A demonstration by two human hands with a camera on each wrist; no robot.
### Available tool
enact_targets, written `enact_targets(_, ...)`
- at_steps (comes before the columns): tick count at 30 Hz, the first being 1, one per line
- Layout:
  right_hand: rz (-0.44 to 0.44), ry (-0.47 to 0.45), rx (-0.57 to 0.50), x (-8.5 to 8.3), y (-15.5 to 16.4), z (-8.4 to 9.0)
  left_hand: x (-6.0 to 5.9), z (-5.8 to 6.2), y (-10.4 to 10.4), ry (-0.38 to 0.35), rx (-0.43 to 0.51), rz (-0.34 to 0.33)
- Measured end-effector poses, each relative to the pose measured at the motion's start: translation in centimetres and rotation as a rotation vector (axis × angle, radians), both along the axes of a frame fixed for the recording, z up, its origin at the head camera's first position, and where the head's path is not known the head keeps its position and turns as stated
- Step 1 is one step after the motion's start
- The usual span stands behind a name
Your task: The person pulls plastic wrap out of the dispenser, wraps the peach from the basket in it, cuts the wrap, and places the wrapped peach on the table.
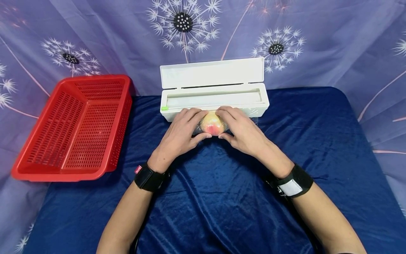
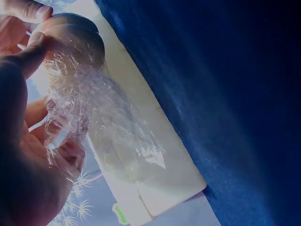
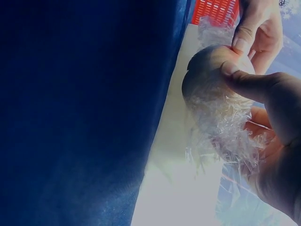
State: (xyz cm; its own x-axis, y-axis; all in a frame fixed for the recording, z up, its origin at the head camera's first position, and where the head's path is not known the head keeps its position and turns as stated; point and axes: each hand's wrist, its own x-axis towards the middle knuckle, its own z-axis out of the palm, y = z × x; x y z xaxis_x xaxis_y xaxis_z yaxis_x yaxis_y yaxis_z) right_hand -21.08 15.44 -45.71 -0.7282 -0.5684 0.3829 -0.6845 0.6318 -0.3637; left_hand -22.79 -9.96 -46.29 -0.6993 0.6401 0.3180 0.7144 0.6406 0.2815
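Observation:
A yellow-and-pink peach (image 1: 212, 124) is between both hands, just in front of the white cling film box (image 1: 264, 100). My left hand (image 1: 182, 131) holds it from the left, with the thumb at its near side and curled fingers behind. The right hand (image 1: 244, 131) holds it from the right in the same manner. Crumpled clear cling film (image 2: 77, 101) clings to the peach and trails loosely among the fingers in the left wrist view. More bunched film shows below the fruit in the right wrist view. The far side of the peach is hidden.
The box lid (image 1: 212, 74) stands open against the patterned curtain (image 1: 127, 38). A film roll (image 1: 214, 98) lies inside, and a green slider (image 1: 164, 108) sits at the left edge. A red plastic basket (image 1: 84, 137) stands left on the blue cloth (image 1: 203, 197).

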Motion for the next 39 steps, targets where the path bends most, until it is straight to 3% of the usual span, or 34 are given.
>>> enact_targets(5, 0.003, -0.001, 0.004, 0.03, 0.04, 0.07, -0.05, -0.05, -0.03, 0.011, -0.008, 0.008)
enact_targets(13, 0.008, -0.013, 0.020, 0.13, 0.05, 0.08, 0.07, -0.03, 0.05, -0.042, 0.047, 0.003)
enact_targets(31, 0.008, -0.041, 0.045, 0.04, 0.19, 0.29, 0.04, 0.10, 0.17, 0.027, 0.051, -0.050)
enact_targets(39, 0.010, -0.033, 0.043, -0.07, 0.27, 0.11, 0.06, -0.10, 0.25, 0.045, 0.052, -0.038)
